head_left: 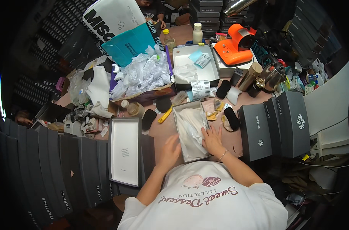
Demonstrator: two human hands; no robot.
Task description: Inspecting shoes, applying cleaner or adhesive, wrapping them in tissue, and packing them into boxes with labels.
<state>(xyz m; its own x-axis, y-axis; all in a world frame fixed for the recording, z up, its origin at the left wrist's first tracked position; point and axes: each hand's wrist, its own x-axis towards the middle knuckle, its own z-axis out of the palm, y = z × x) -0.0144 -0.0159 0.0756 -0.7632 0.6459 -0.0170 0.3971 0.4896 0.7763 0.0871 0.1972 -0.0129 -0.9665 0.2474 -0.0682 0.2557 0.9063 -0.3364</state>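
Note:
An open shoe box (174, 122) lies in front of me, lined with white tissue paper (190, 126) that covers whatever is inside. My right hand (212, 141) rests at the box's right wall, fingers spread over the paper's edge. Just off the left wall is my left hand (170, 151), its fingers loosely bent with nothing visible in them. To its left stands a box lid (124, 151), pale inside, leaning against a row of dark grey shoe boxes (71, 165).
More grey shoe boxes (256, 132) stand at the right. Beyond the open box are black brushes (231, 119), a yellow-handled brush (165, 115), a tray box (178, 53) with labels, a carton of crumpled paper (143, 73), an orange machine (235, 48) and bottles (197, 33).

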